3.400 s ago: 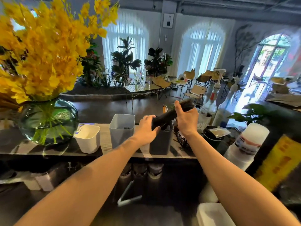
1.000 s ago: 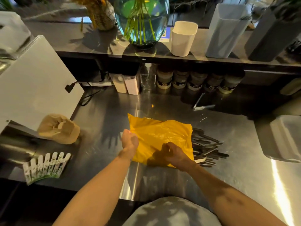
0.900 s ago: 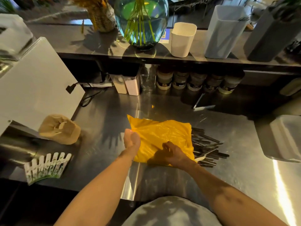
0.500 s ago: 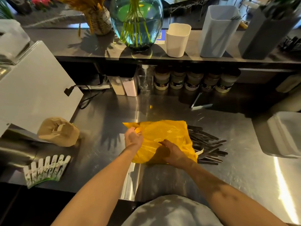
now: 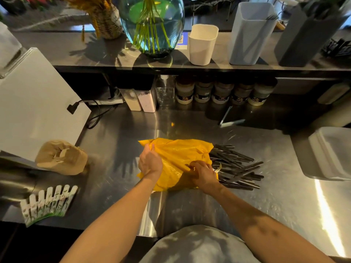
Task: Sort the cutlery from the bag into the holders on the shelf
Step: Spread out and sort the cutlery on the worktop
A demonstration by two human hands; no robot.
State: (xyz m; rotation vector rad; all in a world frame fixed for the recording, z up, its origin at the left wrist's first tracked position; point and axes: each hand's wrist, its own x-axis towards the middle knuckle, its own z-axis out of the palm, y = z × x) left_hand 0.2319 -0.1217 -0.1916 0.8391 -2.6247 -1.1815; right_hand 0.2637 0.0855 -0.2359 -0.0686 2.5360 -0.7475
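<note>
While my left hand (image 5: 150, 163) pinches the yellow bag (image 5: 176, 156), my right hand (image 5: 204, 174) grips its fold, black cutlery (image 5: 237, 168) fanned alongside.

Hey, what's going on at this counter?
A person holds a yellow bag on the steel counter: the left hand grips its upper left edge, and the right hand grips its near right part. Dark cutlery lies piled at the bag's right end. Three holders stand on the shelf above.
</note>
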